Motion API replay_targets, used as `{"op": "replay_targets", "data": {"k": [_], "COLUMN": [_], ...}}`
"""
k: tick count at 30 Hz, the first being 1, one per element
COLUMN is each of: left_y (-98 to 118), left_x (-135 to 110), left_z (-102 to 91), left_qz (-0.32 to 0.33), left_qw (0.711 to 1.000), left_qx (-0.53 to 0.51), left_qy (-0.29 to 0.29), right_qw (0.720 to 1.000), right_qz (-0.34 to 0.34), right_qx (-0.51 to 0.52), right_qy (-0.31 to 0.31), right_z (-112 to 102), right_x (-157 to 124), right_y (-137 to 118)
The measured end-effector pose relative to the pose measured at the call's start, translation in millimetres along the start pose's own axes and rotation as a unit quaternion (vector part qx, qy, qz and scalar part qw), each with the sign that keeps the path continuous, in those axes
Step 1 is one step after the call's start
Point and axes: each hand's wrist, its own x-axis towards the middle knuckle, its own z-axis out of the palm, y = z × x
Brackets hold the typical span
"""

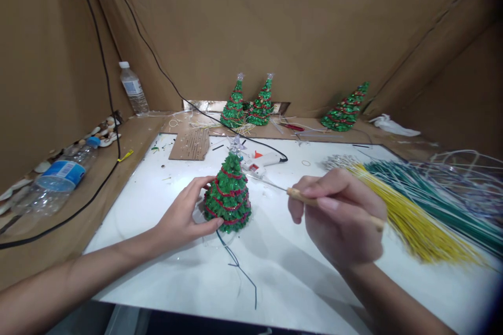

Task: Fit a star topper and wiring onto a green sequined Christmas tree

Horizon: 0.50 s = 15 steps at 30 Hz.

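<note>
the left hand (188,214) is half curled round the lower side of a small green tree (230,199), thumb in front, upright on the white worktop (157,267). the right hand (346,220) is closed on a thin tool's wooden handle (301,197), its metal shaft aimed at the treetop (whether it touches, i cannot tell). behind lies a glue gun (270,159).

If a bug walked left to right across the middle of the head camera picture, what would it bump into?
Lying plastic bottle → left hand → sparkly green tree → right hand → yellow strands.
</note>
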Motion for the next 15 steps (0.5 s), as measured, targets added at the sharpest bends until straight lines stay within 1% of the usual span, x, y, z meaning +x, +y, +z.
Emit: {"op": "replay_targets", "data": {"k": [4,6,8,10,12,13,15], "left_y": [-0.4,-1.2,-2.3,-3.8,-5.2,-5.7,-6.1], "left_x": [-0.1,-0.1,-0.2,-0.6,-1.2,-1.6,-2.3], "left_z": [0.5,0.7,0.6,-0.1,-1.1,-1.6,-2.3], "left_qz": [0.013,0.014,0.011,0.016,0.028,0.034,0.04], "left_qw": [1.0,1.0,1.0,1.0,1.0,0.999,0.999], "left_qx": [0.012,0.017,0.02,0.017,0.005,-0.003,-0.015], "left_qy": [0.003,0.004,0.004,0.001,-0.005,-0.008,-0.011], "right_qw": [0.994,0.99,0.987,0.982,0.971,0.959,0.927], "right_qz": [-0.042,-0.039,-0.017,0.016,0.038,0.044,0.049], "right_qx": [0.001,-0.018,-0.052,-0.105,-0.197,-0.255,-0.366], "right_qy": [0.1,0.133,0.153,0.155,0.133,0.115,0.072], "right_z": [-7.0,-9.4,-10.5,-11.1,-11.9,-12.6,-14.9], "right_x": [10.3,15.8,19.5,21.0,21.3,21.3,22.0], "right_y": [0.5,2.1,3.4,3.9,4.0,4.3,6.1]}}
